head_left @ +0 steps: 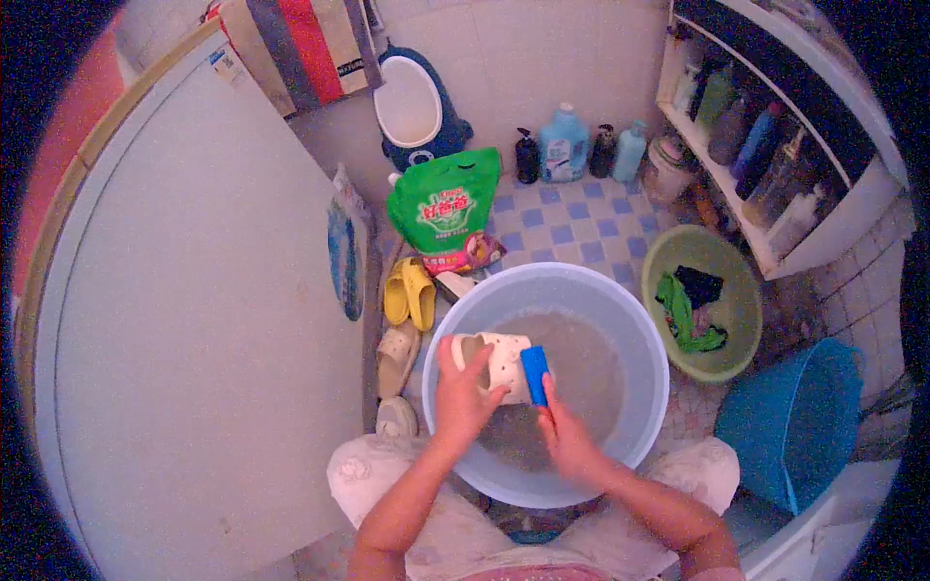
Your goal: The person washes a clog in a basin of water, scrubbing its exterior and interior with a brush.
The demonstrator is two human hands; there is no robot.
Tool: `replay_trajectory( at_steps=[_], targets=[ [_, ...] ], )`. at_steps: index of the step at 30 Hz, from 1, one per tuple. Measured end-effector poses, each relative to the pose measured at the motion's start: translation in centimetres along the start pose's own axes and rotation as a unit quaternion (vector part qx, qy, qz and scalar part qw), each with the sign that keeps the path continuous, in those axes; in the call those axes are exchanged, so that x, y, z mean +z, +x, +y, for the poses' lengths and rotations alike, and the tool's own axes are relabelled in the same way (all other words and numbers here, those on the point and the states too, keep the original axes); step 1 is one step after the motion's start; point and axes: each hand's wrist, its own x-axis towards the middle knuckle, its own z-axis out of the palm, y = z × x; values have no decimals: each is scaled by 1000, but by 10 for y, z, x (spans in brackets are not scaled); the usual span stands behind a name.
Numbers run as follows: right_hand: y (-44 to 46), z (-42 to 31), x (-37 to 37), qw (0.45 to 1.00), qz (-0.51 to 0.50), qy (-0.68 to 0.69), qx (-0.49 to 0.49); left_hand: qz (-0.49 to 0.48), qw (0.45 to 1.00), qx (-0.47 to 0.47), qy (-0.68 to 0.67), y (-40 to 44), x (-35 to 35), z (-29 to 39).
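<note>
A cream-white clog with small holes [506, 360] is held over the large pale basin [449, 308]. My left hand [461, 399] is closed around its heel end, with the thumb and fingers on the near side and strap. My right hand [572, 441] grips a blue brush [535, 376], which touches or nearly touches the clog's toe; its bristles are hidden. Cloudy greyish water [572, 412] seems to lie in the basin beneath both hands.
Yellow slippers [417, 295], a beige clog [395, 358] and a green detergent pouch [446, 203] stand left and behind. On the right are a green basin of clothes [654, 252], a blue bucket [765, 426] and a bottle shelf [722, 160]. A white door panel [203, 320] borders the left.
</note>
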Motion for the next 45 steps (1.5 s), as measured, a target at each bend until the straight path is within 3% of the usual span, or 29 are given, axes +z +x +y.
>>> replay_trajectory(
  at_steps=[2, 6, 8, 11, 15, 17, 21, 24, 26, 29, 33, 35, 39, 41, 45],
  targets=[
    [25, 23, 6, 985, 137, -34, -94, -18, 1000, 7, 11, 0, -3, 8],
    [42, -2, -27, 993, 113, -6, -18, -29, 999, 30, 7, 0, -4, 16],
    [33, -17, -34, 997, 31, -49, 55, -21, 999, 25, 0, -1, -1, 15],
    [3, -1, -8, 999, 21, -29, 7, -12, 1000, 14, -9, -3, 5, 4],
    [-2, -3, 0, 999, 7, -14, 35, -10, 1000, 25, -5, -4, 6, -1],
    [18, 15, 4, 987, 129, -31, -90, -19, 999, 30, -6, -3, 2, 2],
    [41, 9, -17, 992, 119, -5, -39, -38, 999, 28, -6, -4, -1, 13],
    [23, -11, -18, 995, 55, -79, 2, -14, 1000, 26, -1, -4, 2, 9],
    [2, -11, -7, 998, -8, 3, 69, -16, 1000, 8, -17, -5, 2, 8],
    [-17, -4, 2, 1000, 14, 0, -7, -14, 999, -1, -32, -6, 5, 4],
    [4, -1, 0, 998, 31, 44, 10, -5, 1000, 19, -25, -6, 7, 0],
    [32, 26, 5, 989, 125, 24, -76, -21, 999, 27, -10, -6, 5, 0],
    [32, 8, -10, 994, 103, 17, -21, -27, 999, 20, -29, -3, -2, 9],
    [10, -2, -3, 999, 17, -12, 38, -22, 999, 9, -48, -4, 4, 3],
    [-12, 6, 9, 1000, 20, 1, 6, -6, 999, -6, -49, -6, 5, 0]
  ],
)
